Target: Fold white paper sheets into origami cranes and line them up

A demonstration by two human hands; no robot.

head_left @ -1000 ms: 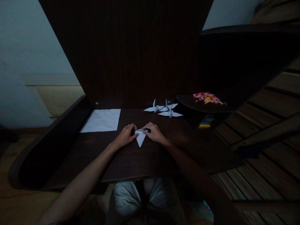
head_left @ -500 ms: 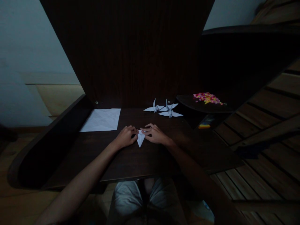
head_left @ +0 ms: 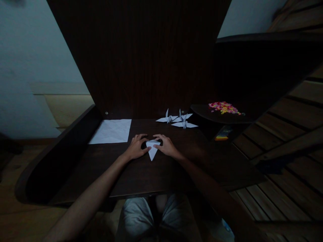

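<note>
A small piece of folded white paper, kite-shaped with its point toward me, lies on the dark desk between my hands. My left hand holds its left side, the thumb on the paper and the fingers curved around the upper left edge. From the right, my right hand grips it the same way, thumb on top and fingers arched behind the upper corner. Beyond my hands stand several white paper cranes, close together near the back panel.
A creased white paper sheet lies flat at the desk's left. On the low corner shelf at the right is a pile of small pink, red and yellow pieces. The raised left side panel bounds the dark desk.
My fingers have spread from the folded paper's upper edge, and more of its face shows. My thumbs now lie on it. The whole view has shifted slightly.
</note>
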